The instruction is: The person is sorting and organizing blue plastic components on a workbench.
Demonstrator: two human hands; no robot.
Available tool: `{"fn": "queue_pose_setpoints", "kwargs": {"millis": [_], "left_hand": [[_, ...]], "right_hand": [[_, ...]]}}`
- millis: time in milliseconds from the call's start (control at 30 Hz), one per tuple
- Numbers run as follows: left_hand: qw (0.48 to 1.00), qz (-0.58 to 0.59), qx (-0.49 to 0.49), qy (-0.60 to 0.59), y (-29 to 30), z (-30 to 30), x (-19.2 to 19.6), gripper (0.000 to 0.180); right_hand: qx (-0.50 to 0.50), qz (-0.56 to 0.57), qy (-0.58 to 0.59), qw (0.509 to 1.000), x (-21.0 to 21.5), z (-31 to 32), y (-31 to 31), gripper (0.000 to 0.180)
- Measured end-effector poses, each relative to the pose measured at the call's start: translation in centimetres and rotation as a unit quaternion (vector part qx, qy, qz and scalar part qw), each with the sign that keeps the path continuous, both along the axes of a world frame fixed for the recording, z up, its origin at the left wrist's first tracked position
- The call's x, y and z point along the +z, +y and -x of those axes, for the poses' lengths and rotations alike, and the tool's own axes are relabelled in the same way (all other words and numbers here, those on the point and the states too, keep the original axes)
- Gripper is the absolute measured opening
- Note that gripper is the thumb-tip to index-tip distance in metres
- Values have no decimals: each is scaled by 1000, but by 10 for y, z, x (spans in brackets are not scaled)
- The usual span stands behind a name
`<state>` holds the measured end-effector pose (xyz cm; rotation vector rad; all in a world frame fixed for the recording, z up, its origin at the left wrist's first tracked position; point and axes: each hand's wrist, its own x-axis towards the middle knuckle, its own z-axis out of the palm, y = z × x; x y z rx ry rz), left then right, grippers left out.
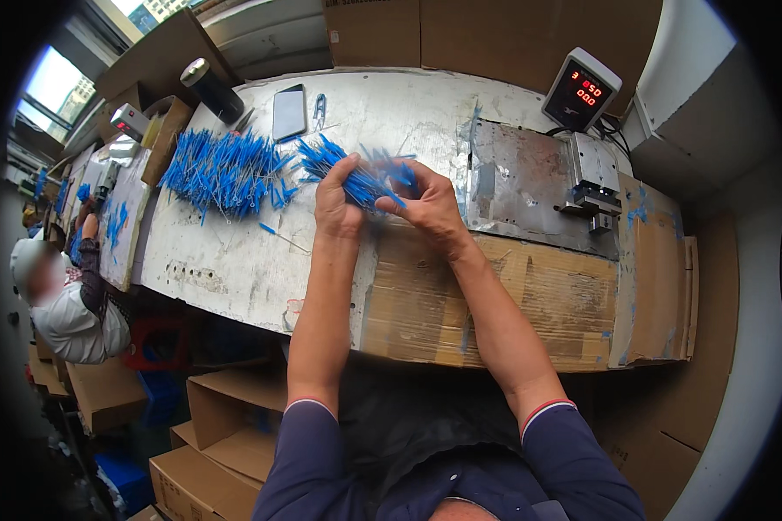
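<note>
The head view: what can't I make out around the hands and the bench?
In the head view:
Some fingertips of the left hand and right hand: hidden by the blue bundle and the hands themselves.
The bundle's upper right end: blurred, apparently by motion.
How many pieces the blue pile holds: they overlap.
What the co-worker handles: too small.

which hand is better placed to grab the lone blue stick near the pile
Likely the left hand: it is nearer the lone blue stick, while the right hand is farther off; both hold the blue bunch.
</note>
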<state>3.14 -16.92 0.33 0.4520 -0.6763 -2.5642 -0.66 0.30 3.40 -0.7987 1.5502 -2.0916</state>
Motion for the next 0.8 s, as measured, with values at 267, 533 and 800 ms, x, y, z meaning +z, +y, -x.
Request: {"fn": "queue_pose_setpoints", "kwargs": {"millis": [267, 533, 800], "left_hand": [[1000, 10, -26, -8, -5, -1, -6, 10], [984, 131, -98, 68, -14, -20, 20, 63], [957, 206, -176, 102, 3, -29, 35, 75]], "right_hand": [[-105, 118, -178, 971, 1, 3, 1, 26], [-170, 186, -214, 944, -7, 32, 14, 28], [-247, -1, -49, 968, -11, 25, 9, 17]]}}
